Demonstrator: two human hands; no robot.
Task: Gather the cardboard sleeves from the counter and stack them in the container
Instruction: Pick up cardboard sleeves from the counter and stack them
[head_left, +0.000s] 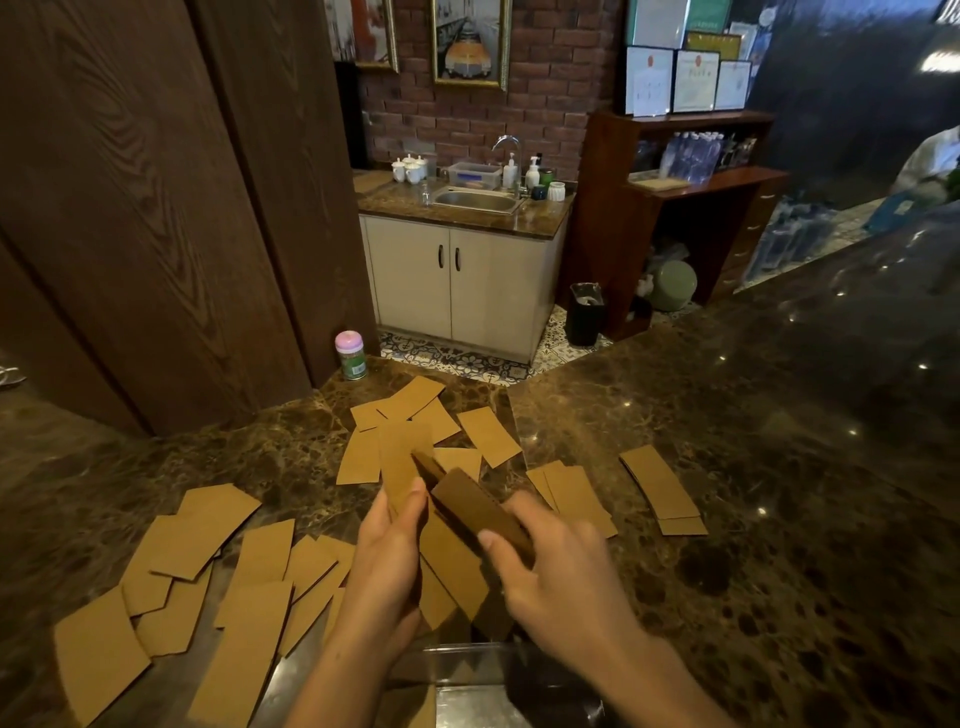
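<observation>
Several flat brown cardboard sleeves lie scattered on the dark marble counter (727, 467): a spread at the left (208, 545), a cluster at the back middle (410, 415) and a small pile at the right (660, 488). My left hand (387, 561) and my right hand (556, 566) together hold a stack of sleeves (478, 509) on edge above the counter. A clear plastic container (467, 670) stands just below my hands at the front edge, partly hidden by my forearms.
A small jar with a pink lid (351, 355) stands at the counter's back by the wooden panel (156, 208). Beyond the counter are a sink cabinet (467, 280), a black bin (584, 314) and a wooden shelf (675, 208).
</observation>
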